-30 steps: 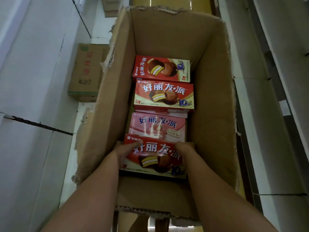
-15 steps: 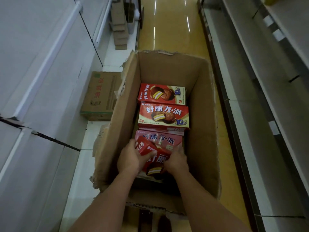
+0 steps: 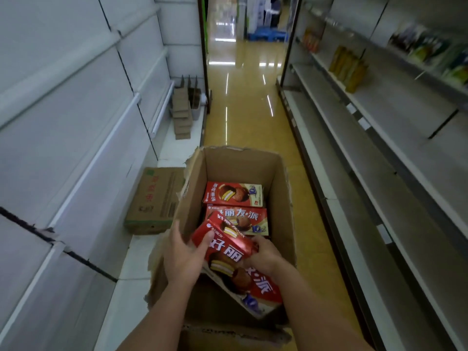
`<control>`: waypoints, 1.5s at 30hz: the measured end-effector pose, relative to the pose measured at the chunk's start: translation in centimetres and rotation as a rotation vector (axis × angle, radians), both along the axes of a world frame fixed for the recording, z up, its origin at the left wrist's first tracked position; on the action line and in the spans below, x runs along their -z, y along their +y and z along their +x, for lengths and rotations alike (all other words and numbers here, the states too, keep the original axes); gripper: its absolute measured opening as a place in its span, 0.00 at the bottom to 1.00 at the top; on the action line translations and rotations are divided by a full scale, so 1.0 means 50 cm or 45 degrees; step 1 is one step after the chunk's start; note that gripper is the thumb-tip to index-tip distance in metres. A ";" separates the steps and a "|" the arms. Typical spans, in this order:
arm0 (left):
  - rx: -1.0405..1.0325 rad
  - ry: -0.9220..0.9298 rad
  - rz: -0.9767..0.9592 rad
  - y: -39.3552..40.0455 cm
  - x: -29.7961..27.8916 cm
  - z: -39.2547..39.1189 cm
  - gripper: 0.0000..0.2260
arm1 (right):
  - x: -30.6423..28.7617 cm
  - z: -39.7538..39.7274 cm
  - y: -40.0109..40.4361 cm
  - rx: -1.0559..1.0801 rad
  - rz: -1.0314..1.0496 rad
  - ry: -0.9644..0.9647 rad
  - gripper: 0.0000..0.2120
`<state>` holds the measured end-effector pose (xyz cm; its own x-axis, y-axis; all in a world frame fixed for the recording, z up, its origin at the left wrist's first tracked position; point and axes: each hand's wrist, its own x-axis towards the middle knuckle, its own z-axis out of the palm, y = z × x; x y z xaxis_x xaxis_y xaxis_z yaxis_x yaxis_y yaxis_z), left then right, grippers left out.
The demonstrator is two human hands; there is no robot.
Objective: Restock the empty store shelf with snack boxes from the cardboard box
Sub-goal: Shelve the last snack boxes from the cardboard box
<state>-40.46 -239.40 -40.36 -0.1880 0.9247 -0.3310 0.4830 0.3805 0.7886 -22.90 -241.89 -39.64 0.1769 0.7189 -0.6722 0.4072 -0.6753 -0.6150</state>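
Note:
An open cardboard box (image 3: pixel 281 206) stands on the aisle floor in front of me. Both hands hold a red snack box (image 3: pixel 229 252), tilted and lifted above the other boxes. My left hand (image 3: pixel 183 254) grips its left end with the thumb on top. My right hand (image 3: pixel 264 254) grips its right side. A second red box (image 3: pixel 260 287) seems to lie under it, partly hidden. Two more red snack boxes (image 3: pixel 233 195) (image 3: pixel 249 219) lie flat deeper in the carton. Bare white shelves (image 3: pixel 83 138) run along my left.
A closed brown carton (image 3: pixel 154 198) sits on the left base shelf beside the open box. Folded cardboard pieces (image 3: pixel 182 115) are stacked farther down. Grey shelves (image 3: pixel 379 158) on the right hold some bottles (image 3: pixel 348 67) far off. The yellow floor (image 3: pixel 243 105) runs ahead.
The red snack box has risen and tilted out of the carton in both hands. My head has lifted, so more of the aisle and the shelves shows.

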 end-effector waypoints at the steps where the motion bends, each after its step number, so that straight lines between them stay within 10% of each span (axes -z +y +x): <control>1: -0.116 -0.187 -0.103 -0.007 -0.001 -0.002 0.53 | -0.012 0.002 -0.005 0.046 0.016 0.022 0.34; 5: -0.232 -0.715 -0.469 -0.038 -0.019 0.021 0.48 | -0.056 0.007 -0.023 0.190 0.112 0.217 0.35; 15: -0.201 -1.143 -0.533 -0.059 -0.125 0.128 0.38 | -0.185 0.059 -0.065 0.308 0.336 0.402 0.19; 25: -0.188 -1.280 -0.531 -0.041 -0.117 0.292 0.48 | -0.233 0.150 -0.218 0.993 0.520 -0.419 0.43; 30: -0.063 -1.466 -0.617 -0.150 -0.243 0.376 0.46 | -0.271 0.184 -0.312 1.407 0.887 0.383 0.31; 39: 0.548 -0.964 -0.441 -0.266 -0.297 0.470 0.50 | -0.355 0.273 -0.599 1.715 1.072 0.335 0.28; 45: 1.132 -0.854 -0.342 -0.421 -0.352 0.535 0.19 | -0.390 0.273 -0.834 1.815 1.081 0.193 0.23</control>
